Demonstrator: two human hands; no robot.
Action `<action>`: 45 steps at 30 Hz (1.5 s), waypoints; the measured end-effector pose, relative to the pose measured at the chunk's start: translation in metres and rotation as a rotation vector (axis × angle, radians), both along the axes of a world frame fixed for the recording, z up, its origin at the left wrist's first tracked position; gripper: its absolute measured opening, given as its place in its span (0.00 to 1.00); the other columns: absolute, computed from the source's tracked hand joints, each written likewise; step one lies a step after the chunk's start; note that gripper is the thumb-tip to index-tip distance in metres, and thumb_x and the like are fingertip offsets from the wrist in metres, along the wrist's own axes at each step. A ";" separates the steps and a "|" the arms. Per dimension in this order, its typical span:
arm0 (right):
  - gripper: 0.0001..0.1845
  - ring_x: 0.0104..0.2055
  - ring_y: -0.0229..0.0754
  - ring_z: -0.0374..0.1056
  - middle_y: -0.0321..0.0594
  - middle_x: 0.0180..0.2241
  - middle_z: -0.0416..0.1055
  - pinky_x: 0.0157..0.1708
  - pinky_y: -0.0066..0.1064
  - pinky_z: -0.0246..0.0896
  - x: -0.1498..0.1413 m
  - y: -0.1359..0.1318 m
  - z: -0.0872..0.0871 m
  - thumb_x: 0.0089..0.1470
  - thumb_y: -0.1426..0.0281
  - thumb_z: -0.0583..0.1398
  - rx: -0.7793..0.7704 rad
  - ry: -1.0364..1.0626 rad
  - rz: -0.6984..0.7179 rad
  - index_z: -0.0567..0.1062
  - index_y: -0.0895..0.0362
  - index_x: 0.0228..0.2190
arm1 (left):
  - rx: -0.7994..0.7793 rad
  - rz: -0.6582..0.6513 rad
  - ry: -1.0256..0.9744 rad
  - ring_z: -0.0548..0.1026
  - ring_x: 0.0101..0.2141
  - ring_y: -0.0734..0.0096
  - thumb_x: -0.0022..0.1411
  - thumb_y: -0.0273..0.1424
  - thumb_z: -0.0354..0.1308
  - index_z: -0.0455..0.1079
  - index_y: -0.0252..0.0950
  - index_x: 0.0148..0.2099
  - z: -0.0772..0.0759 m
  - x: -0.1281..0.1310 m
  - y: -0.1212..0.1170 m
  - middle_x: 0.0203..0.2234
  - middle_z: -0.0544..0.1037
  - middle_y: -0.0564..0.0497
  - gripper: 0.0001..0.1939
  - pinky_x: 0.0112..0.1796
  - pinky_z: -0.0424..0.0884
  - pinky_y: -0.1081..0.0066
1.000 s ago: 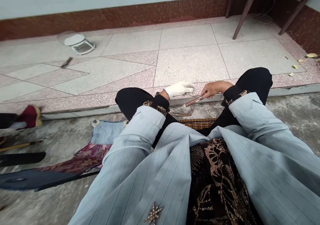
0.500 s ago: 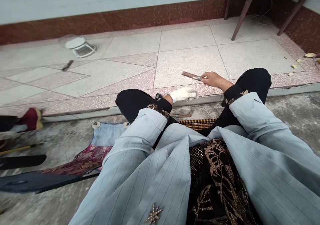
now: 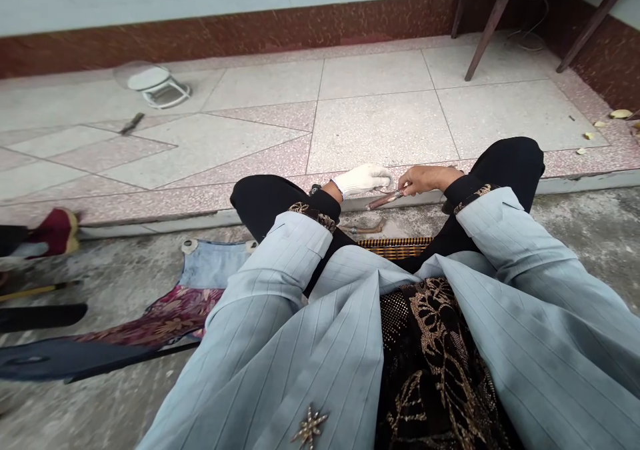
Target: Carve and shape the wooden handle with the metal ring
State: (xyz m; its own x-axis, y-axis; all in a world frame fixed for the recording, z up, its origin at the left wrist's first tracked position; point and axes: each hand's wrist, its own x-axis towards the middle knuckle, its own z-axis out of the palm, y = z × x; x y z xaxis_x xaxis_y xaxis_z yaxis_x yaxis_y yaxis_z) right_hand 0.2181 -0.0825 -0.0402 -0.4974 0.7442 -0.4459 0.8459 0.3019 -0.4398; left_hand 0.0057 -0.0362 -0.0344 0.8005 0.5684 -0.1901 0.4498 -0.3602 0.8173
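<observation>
My right hand (image 3: 424,180), bare, is closed around one end of a short brown stick (image 3: 383,201). A greyish wrapping that looks like wire winds around the stick close to my fingers. The stick tilts down to the left over the step edge. Just left of it, my left hand (image 3: 364,179) wears a white knit glove. Its fingers are curled together near the wrapped end, and a thin dark strand seems to show beneath them. What they pinch is too small to name. A thin forked twig (image 3: 363,229) lies on the ground below my hands.
Below sits a woven yellow-black seat edge (image 3: 395,247). A small white stool (image 3: 159,85) and a dark piece (image 3: 132,124) stand on the tiles. A denim-and-floral cloth (image 3: 200,283) lies left, near another person's red shoe (image 3: 60,233). Table legs (image 3: 490,30) rise at back right.
My right hand has lowered and turned the stick so its free end points down-left. My gloved left hand has risen slightly, closer to the stick's wrapped end.
</observation>
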 end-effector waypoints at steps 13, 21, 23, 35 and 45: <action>0.14 0.28 0.34 0.64 0.42 0.34 0.76 0.30 0.26 0.60 0.010 0.001 0.021 0.59 0.70 0.59 0.041 0.624 -0.316 0.77 0.61 0.45 | -0.148 0.091 -0.138 0.65 0.25 0.75 0.65 0.32 0.58 0.74 0.33 0.40 -0.007 -0.005 0.005 0.22 0.73 0.51 0.08 0.28 0.62 0.72; 0.15 0.37 0.43 0.71 0.49 0.39 0.77 0.35 0.30 0.61 0.002 0.011 0.006 0.61 0.67 0.59 0.373 0.141 -0.579 0.79 0.60 0.45 | -0.136 -0.023 -0.050 0.67 0.25 0.74 0.62 0.32 0.59 0.74 0.35 0.37 -0.017 0.000 -0.003 0.20 0.73 0.52 0.06 0.29 0.63 0.73; 0.16 0.43 0.48 0.71 0.50 0.42 0.77 0.39 0.33 0.61 0.000 0.009 0.002 0.60 0.64 0.59 0.409 -0.031 -0.477 0.80 0.58 0.46 | -0.129 -0.056 -0.042 0.67 0.25 0.74 0.61 0.31 0.60 0.74 0.35 0.36 -0.018 0.001 -0.005 0.19 0.73 0.52 0.05 0.28 0.63 0.74; 0.13 0.31 0.40 0.68 0.40 0.29 0.76 0.34 0.31 0.60 0.006 -0.002 0.015 0.56 0.68 0.61 -0.102 0.056 0.023 0.82 0.55 0.42 | -0.134 0.007 -0.036 0.68 0.27 0.73 0.58 0.28 0.61 0.74 0.34 0.35 -0.013 0.002 -0.002 0.22 0.75 0.52 0.03 0.30 0.63 0.74; 0.21 0.29 0.36 0.66 0.46 0.33 0.75 0.31 0.29 0.62 0.025 0.000 0.037 0.63 0.66 0.57 0.295 0.592 -0.557 0.75 0.64 0.52 | -0.265 0.059 -0.145 0.66 0.22 0.74 0.65 0.40 0.57 0.72 0.35 0.36 -0.008 -0.001 -0.007 0.21 0.71 0.50 0.13 0.27 0.64 0.70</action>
State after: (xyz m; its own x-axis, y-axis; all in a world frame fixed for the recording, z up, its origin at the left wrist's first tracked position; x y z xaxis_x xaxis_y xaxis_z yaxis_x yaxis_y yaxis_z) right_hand 0.2435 -0.0823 -0.0033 -0.1146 0.9932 0.0215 0.5606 0.0826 -0.8239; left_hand 0.0052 -0.0427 -0.0422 0.7971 0.5607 -0.2240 0.3350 -0.1021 0.9367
